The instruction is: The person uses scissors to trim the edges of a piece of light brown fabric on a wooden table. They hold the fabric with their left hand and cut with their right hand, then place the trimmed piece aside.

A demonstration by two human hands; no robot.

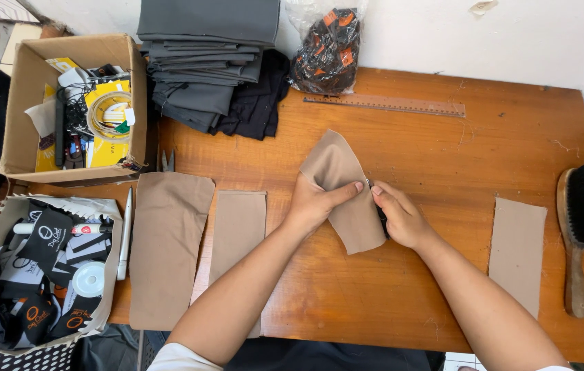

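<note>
— Both forearms reach in: left hand (316, 201) and right hand (398, 216) pinch the tan fabric piece (343, 189) mid-table (443, 158).
— Keep the edges aligned, I'd say; cut panels (168, 247) lie left, brush (580, 227) right.

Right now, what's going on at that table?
A person is working a tan fabric piece on a wooden table. The left hand pinches its middle, while the right hand grips its right edge along with something small and dark I cannot identify. Two more tan pieces lie flat to the left, a tan rectangle and a brush to the right. Folded grey cloth and a ruler sit at the back.
</note>
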